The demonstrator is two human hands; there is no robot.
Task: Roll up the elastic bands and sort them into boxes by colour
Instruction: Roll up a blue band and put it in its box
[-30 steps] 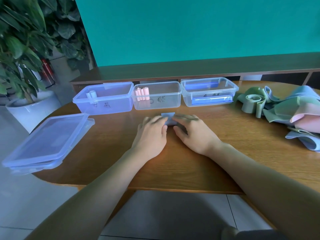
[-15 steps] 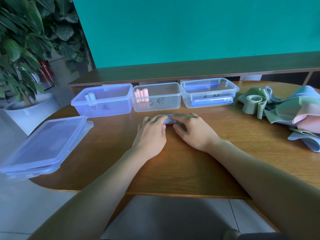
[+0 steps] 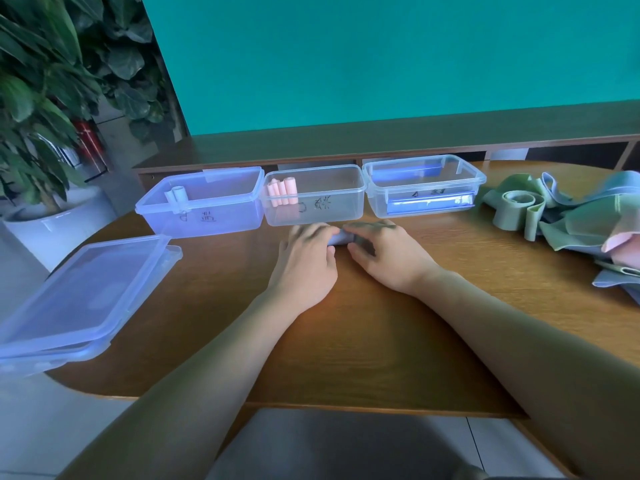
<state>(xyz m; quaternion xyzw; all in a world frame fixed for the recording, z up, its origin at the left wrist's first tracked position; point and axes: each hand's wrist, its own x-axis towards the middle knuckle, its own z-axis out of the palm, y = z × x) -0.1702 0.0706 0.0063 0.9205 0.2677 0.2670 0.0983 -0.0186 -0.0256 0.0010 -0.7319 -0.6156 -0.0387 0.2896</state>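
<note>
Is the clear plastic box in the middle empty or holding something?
Holding something: the middle clear plastic box has a few rolled pink bands standing at its left end; the rest looks bare.

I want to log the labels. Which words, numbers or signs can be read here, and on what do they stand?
left box: dark handwritten marks on the front wall, not readable.
middle box: handwritten marks on the front, not readable.
right box: handwritten marks on the front, too blurred to read.
No other text is visible.

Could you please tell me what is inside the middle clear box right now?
The middle box holds pink rolled bands standing at its left end; about four show. The rest of its floor looks bare.
</note>
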